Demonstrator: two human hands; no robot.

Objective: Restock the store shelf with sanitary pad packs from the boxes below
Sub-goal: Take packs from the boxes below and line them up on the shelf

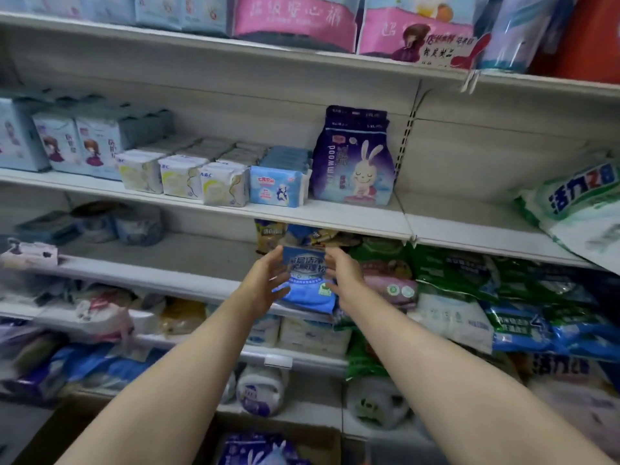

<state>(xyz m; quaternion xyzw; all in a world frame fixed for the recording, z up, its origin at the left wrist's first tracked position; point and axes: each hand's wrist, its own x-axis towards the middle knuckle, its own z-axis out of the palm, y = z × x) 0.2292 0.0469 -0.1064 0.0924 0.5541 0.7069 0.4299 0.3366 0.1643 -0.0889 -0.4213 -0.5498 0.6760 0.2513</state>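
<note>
We hold a blue pack (308,280) between both hands in front of the store shelves, the left hand (265,283) pressed to its left edge and the right hand (345,275) to its right, fingers curled around the sides so that the printed face turns toward us. The pack stands upright between the palms, its long axis running top to bottom, and neither hand is plainly nearer the shelving than the other.

Directly above the hands runs the middle shelf (335,218), and it is this relation we judge the coming move to turn on: a lift up and forward from where the hands are. Up and to the left of the hands sits a light blue pack (276,186) at the shelf's front edge, with a row of white packs (183,179) farther left; up and to the right stands a tall purple bag with a rabbit (355,159). Right of that bag the board lies bare.

Behind the hands a lower shelf (161,260) shows open board to the left and green bags (469,276) crowding the right. Below our forearms, at the frame's bottom, a cardboard box (318,441) holds purple-and-white packs (258,454).
</note>
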